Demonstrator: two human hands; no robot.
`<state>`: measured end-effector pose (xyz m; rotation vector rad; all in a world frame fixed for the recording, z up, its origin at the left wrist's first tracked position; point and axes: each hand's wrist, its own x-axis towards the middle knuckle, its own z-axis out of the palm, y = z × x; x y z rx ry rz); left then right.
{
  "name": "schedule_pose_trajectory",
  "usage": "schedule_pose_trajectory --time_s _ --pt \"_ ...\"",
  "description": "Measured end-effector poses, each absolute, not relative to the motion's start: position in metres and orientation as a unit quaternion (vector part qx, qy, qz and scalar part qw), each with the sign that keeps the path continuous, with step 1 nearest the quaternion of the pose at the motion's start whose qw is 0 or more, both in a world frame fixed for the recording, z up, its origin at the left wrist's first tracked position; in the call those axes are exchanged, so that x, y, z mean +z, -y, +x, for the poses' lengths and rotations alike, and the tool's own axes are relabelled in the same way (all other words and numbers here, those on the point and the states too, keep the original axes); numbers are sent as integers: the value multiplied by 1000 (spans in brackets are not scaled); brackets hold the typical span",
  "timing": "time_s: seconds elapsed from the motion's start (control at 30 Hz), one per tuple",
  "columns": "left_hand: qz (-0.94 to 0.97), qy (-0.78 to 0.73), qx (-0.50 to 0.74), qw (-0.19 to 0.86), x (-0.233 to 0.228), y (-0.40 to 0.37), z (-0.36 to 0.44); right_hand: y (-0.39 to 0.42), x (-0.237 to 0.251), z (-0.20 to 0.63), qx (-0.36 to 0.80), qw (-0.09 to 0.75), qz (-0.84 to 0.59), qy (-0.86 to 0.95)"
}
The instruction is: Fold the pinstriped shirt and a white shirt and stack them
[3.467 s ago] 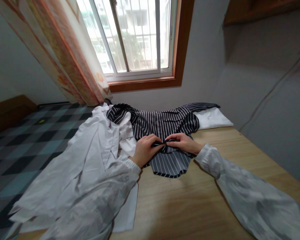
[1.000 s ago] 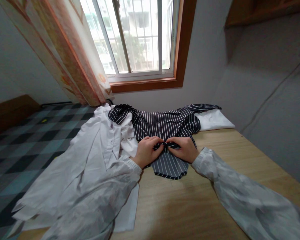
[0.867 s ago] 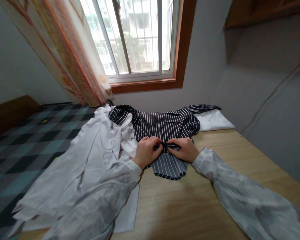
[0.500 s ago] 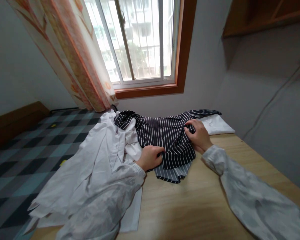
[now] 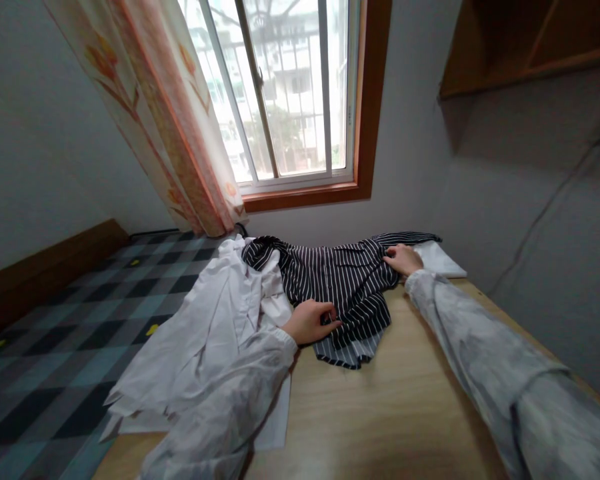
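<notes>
A black shirt with white stripes (image 5: 325, 270) lies spread and rumpled at the far part of the wooden table. Its lower hem is bunched, and the paler inside shows below. My left hand (image 5: 311, 322) is at the shirt's lower left part, thumb and fingers curled in a pinch at the cloth. On the shirt's right side, near the base of its sleeve, my right hand (image 5: 404, 260) grips the fabric between thumb and fingers. A white shirt (image 5: 200, 327) lies loosely to the left, partly under my left forearm and touching the striped one.
The wooden table (image 5: 370, 420) meets a checked bed (image 5: 55, 333) on the left. Folded white cloth (image 5: 443, 260) lies at the table's far right corner. Behind are a window (image 5: 295, 100) and a curtain (image 5: 180, 133). A wooden shelf (image 5: 520, 73) hangs at upper right.
My right hand has moved up and outward along the shirt's right side. My left hand has shifted slightly on the cloth. The striped lower part sits more bunched, and the view has tilted upward.
</notes>
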<state>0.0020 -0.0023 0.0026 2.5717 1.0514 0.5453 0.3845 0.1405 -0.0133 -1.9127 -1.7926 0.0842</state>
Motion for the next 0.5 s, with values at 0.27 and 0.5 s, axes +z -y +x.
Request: schedule_pose_trajectory --time_s 0.27,0.5 --pt "870 -382 47 309 46 -15 -19 -101 5 332 40 455 -483 747" --pt "705 -510 255 422 50 -60 -1 -2 7 258 69 343 -222 910"
